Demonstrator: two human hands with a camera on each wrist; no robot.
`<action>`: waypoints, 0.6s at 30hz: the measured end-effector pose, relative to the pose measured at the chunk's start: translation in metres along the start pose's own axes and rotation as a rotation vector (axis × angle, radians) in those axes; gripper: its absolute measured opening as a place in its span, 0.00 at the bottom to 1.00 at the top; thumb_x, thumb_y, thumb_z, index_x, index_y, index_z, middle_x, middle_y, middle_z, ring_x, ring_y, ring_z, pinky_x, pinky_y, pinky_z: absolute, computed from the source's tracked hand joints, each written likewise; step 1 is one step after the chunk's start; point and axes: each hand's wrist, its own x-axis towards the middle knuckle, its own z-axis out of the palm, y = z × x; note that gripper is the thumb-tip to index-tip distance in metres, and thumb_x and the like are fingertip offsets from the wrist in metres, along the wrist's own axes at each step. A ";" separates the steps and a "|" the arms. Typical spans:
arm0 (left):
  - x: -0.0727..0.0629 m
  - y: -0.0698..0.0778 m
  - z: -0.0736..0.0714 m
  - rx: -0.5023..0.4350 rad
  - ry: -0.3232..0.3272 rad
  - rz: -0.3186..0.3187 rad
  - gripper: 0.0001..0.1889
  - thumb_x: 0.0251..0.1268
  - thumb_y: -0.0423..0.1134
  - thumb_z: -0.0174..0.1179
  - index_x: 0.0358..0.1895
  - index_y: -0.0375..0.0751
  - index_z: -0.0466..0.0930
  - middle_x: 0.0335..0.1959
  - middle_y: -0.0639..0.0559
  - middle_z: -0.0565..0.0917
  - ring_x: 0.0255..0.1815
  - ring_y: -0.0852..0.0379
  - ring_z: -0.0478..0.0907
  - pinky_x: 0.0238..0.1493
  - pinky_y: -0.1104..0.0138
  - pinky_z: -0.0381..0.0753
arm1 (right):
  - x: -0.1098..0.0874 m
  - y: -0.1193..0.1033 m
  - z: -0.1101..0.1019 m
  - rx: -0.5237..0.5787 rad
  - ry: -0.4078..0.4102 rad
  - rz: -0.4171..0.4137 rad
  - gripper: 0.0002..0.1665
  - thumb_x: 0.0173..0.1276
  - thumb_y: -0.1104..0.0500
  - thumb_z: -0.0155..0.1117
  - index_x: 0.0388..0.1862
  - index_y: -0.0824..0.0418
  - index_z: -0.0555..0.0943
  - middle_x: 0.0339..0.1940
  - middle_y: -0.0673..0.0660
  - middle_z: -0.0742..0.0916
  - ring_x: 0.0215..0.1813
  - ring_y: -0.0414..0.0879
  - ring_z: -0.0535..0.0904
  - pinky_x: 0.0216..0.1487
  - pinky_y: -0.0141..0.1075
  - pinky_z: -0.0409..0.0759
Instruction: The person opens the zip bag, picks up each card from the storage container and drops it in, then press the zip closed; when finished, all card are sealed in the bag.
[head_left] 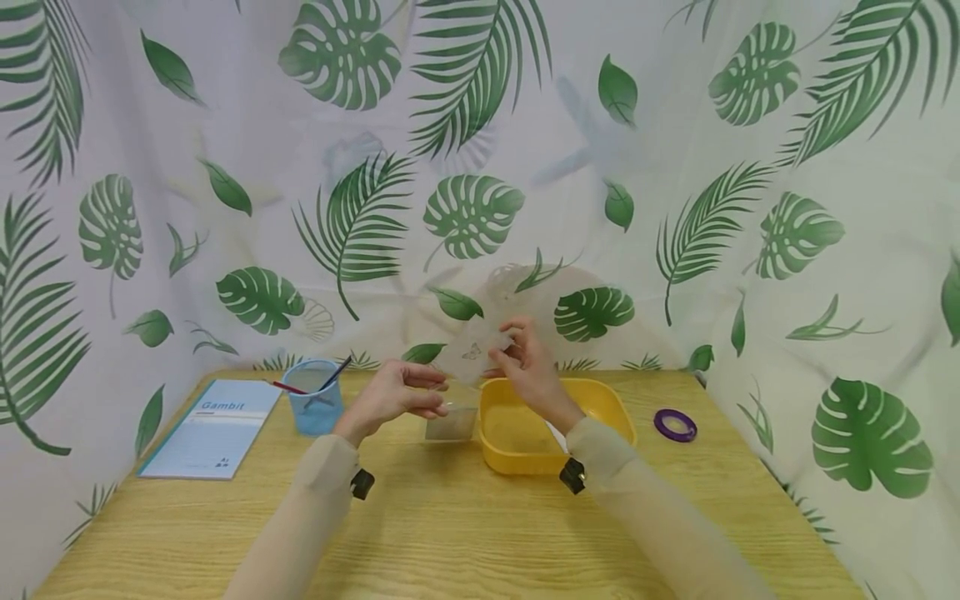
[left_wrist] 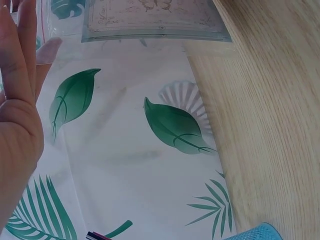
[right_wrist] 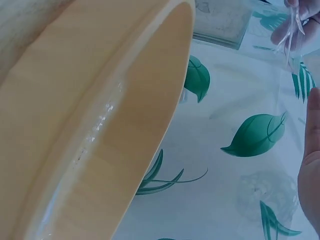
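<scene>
**Butterfly sheet (head_left: 467, 357) pinched in the right hand (head_left: 531, 371)**

From here I see the right fingers gripping the pale sheet by its edge; it hangs to their left, between both hands. The left hand (head_left: 392, 392) pinches a clear plastic bag (head_left: 452, 423), a flat stack (left_wrist: 159, 17) showing through the plastic, just below those fingers. Beneath the right fingers, the yellow basin (head_left: 521, 463) stands on the desk (head_left: 450, 533). A purple ring (head_left: 675, 425) lies off to their right. Left of the left fingers stands a blue mesh cup (head_left: 315, 408) with pencils (head_left: 336, 372), then a notebook (head_left: 213, 429).
</scene>
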 end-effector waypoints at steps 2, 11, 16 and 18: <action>0.000 0.000 0.001 -0.004 0.006 -0.009 0.23 0.62 0.27 0.64 0.61 0.28 0.75 0.56 0.33 0.82 0.37 0.48 0.89 0.39 0.60 0.89 | -0.001 0.000 0.001 -0.077 -0.013 -0.013 0.20 0.72 0.71 0.54 0.59 0.67 0.62 0.43 0.71 0.79 0.38 0.56 0.83 0.42 0.51 0.88; 0.000 -0.001 0.001 0.000 -0.012 0.000 0.24 0.63 0.27 0.63 0.62 0.26 0.74 0.56 0.30 0.81 0.37 0.48 0.89 0.39 0.61 0.89 | -0.004 0.001 0.004 -0.327 -0.060 -0.114 0.16 0.71 0.70 0.58 0.55 0.60 0.73 0.42 0.61 0.82 0.38 0.53 0.82 0.39 0.45 0.88; 0.002 -0.001 0.002 0.000 0.000 -0.005 0.25 0.63 0.27 0.63 0.64 0.25 0.72 0.58 0.29 0.79 0.37 0.49 0.89 0.40 0.60 0.89 | -0.005 0.003 0.007 -0.384 -0.105 -0.120 0.15 0.71 0.68 0.60 0.54 0.58 0.76 0.45 0.57 0.82 0.38 0.47 0.80 0.38 0.40 0.88; 0.002 -0.001 0.001 0.002 0.001 -0.006 0.25 0.63 0.27 0.63 0.64 0.26 0.72 0.58 0.29 0.79 0.37 0.49 0.89 0.40 0.60 0.89 | -0.005 0.003 0.008 -0.390 -0.113 -0.105 0.15 0.71 0.68 0.60 0.54 0.58 0.76 0.46 0.56 0.82 0.38 0.46 0.79 0.38 0.41 0.87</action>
